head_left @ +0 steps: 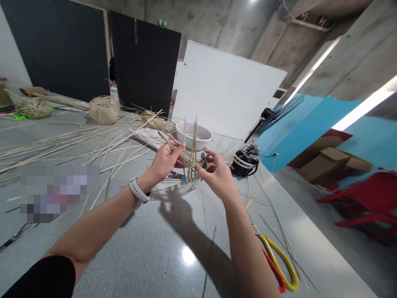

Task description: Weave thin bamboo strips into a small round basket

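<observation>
Between my hands is a small woven bamboo piece [192,159], with several strips standing upright from it. My left hand [166,160] is closed, thumb and fingers pinching the strips on its left side. My right hand [215,171] grips its right side, thumb against the weave and fingers curled behind. A shiny metal clip [204,158] sits on the piece by my right fingers. Below my left fingers lies another clip with a blue part [182,178]; I cannot tell whether it is fastened to the weave.
Loose bamboo strips [124,159] spread across the grey table [139,252]. Scissors with red and yellow handles [281,263] lie beside my right forearm. A white basin [198,142], a black jug-like container [245,163] and a round woven basket [104,109] stand farther back.
</observation>
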Action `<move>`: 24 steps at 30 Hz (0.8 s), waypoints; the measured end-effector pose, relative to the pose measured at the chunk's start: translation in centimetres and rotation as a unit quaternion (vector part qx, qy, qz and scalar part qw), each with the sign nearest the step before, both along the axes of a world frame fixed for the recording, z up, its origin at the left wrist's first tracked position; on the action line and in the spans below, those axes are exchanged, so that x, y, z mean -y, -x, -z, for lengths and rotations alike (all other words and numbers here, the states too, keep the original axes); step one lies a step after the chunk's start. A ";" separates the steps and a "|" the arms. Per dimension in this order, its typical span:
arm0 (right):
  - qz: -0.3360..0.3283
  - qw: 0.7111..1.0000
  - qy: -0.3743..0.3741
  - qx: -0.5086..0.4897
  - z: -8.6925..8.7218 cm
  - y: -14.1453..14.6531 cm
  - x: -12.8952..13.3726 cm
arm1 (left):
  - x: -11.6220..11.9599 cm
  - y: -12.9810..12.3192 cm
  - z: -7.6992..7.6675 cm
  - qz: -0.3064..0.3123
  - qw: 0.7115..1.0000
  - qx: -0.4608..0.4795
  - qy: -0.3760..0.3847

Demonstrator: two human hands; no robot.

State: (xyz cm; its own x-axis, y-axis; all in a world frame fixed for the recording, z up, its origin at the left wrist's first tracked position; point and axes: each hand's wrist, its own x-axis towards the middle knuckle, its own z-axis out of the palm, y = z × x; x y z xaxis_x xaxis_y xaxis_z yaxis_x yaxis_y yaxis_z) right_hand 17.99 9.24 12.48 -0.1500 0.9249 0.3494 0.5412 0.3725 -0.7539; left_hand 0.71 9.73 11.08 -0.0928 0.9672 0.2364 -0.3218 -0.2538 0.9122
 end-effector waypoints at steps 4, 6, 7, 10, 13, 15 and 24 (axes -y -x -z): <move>-0.003 1.000 0.002 -0.004 0.3 -0.1 -0.3 | 0.2 0.0 -0.1 0.000 1.000 -0.003 -0.001; 0.006 1.000 -0.002 0.003 0.3 0.0 -0.3 | 0.2 0.0 -0.1 -0.004 1.000 -0.011 -0.001; 0.010 1.000 -0.002 0.006 0.3 0.0 -0.4 | 0.2 0.1 -0.1 -0.006 1.000 -0.015 -0.002; 0.017 1.000 0.000 0.005 0.3 0.1 -0.4 | 0.0 0.2 0.0 -0.012 1.000 -0.024 -0.010; 0.019 1.000 -0.005 0.003 0.3 0.0 -0.3 | -0.1 0.3 0.1 -0.014 1.000 -0.024 -0.014; 0.009 1.000 -0.002 0.001 0.3 0.0 -0.3 | -0.1 0.2 0.2 -0.009 1.000 -0.023 -0.015; 0.011 1.000 -0.023 0.007 0.3 0.3 0.0 | 0.5 0.0 -0.1 -0.012 0.994 -0.066 -0.086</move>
State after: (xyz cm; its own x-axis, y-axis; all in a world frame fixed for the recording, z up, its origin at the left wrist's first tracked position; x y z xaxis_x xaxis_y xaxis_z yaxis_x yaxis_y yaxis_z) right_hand 17.72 9.23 12.15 -0.1357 0.9110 0.3895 0.5598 0.3949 -0.7285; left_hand 0.70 9.20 11.17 -0.0718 0.9094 0.4098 -0.1949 -0.4157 0.8884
